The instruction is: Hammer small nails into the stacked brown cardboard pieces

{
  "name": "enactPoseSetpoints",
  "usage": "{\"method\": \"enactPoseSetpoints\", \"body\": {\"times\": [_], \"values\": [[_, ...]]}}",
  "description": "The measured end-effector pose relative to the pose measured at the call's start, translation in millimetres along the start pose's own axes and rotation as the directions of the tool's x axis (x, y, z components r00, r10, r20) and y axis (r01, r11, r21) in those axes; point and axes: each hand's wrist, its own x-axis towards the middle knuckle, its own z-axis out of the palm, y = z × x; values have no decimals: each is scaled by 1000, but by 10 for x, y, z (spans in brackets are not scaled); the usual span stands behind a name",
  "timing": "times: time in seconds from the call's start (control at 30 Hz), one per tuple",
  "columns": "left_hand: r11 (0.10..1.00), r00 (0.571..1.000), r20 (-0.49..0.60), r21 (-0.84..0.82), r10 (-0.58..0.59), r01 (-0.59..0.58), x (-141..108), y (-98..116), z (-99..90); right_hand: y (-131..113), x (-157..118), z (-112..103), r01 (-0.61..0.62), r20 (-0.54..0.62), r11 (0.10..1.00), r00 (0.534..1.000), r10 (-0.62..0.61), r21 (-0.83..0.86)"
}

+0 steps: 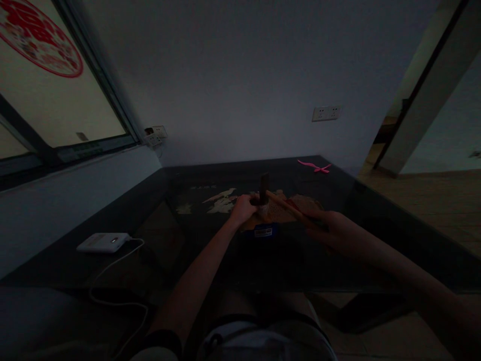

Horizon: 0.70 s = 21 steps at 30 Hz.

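Observation:
My right hand (326,228) is wrapped round the light wooden handle of a hammer (289,204). Its dark head stands upright over a brown sheet (280,213) on the black table. My left hand (243,209) is closed low beside the hammer head, with its fingertips partly hidden; what they pinch is too dark to make out. Right of the sheet lies a brownish, reddish-edged bundle (306,202), partly behind my right hand. A blue packet (265,230) with a pale label lies at the near edge of the sheet.
The dark glossy table (210,255) meets the wall at the back. A white power bank (103,242) with a white cable lies at the left. A pink ribbon-like strip (319,168) is at the far right corner. Wall sockets (326,113) are above.

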Motion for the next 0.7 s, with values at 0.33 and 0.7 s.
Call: {"method": "enactPoseSetpoints", "body": {"times": [0.33, 0.7], "values": [[999, 999, 12, 18, -30, 30, -15, 42, -9, 29, -10, 4, -6, 9, 999, 1000, 7, -38], [974, 1000, -2, -226, -12, 11, 31, -10, 23, 163, -225, 16, -77, -61, 983, 994, 89, 168]]}}
